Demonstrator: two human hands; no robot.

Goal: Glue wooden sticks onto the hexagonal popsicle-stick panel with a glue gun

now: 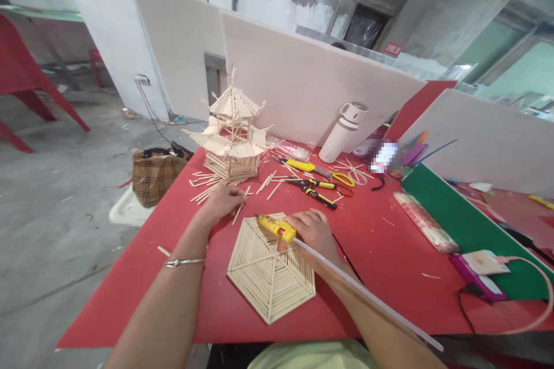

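My right hand (315,233) is closed around a yellow hot glue gun (277,227), with a long clear glue stick (367,294) sticking out of its back. The gun's nozzle points left over a hexagonal panel (259,282) of thin wooden sticks lying flat. Beyond the panel's left corner, my left hand (225,202) pinches a short wooden stick (239,207) between its fingertips. Behind that hand, loose sticks (208,186) lie scattered at the foot of a stick-built pagoda model (234,138).
Pliers (314,187), a yellow-handled cutter (298,165) and scissors (344,179) lie behind the panel. A white thermos (344,131) stands at the back. To the right are a packet of sticks (426,222), a green board (476,225) and a charger with a cable (485,262).
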